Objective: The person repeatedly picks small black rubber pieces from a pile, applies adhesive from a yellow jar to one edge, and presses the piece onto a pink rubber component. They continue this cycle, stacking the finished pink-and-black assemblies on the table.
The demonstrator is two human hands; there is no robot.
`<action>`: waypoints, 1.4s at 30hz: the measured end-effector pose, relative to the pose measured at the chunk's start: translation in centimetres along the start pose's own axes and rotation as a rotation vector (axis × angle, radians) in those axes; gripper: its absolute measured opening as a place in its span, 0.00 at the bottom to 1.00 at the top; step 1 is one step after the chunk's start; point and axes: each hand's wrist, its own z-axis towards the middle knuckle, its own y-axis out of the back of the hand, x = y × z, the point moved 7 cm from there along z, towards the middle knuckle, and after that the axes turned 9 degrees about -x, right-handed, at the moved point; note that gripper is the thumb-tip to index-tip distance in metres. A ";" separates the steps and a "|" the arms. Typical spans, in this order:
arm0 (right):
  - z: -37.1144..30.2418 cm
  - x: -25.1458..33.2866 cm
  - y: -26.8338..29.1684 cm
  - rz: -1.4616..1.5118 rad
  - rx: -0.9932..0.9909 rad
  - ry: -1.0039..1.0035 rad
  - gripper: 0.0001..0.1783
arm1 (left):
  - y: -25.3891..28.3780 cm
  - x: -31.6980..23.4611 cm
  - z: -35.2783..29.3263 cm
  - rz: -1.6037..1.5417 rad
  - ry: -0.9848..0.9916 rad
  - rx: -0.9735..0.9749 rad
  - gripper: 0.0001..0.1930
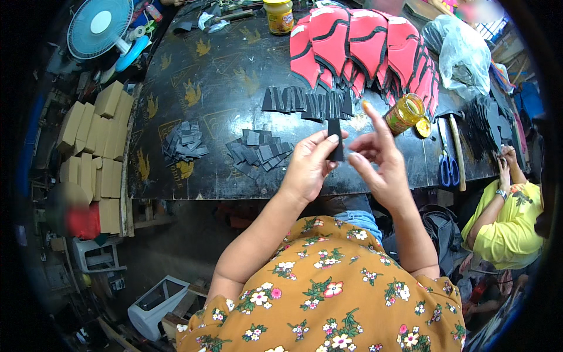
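Where the left grip (pixel 308 167) pinches it, the black strip (pixel 335 128) is partly hidden.

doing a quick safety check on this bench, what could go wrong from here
The orange-yellow smear on the right hand's raised index finger could mark the wrong part of the black strip in the left hand.

The open jar, close to the right hand, might get knocked over.

The blue-handled scissors, lying near the table's edge, might be nudged off.
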 end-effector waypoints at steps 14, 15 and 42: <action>-0.5 -4.5 -0.5 0.073 -0.082 -0.047 0.36 | 0.9 -0.9 0.2 0.410 -0.229 -0.078 0.15; -0.3 -4.3 -0.2 -0.012 -0.113 0.011 0.33 | 1.4 -0.7 0.3 0.489 -0.177 -0.131 0.15; 2.0 -2.8 -0.1 -0.186 0.044 0.279 0.24 | 1.3 -1.6 1.1 0.373 -0.108 -0.027 0.12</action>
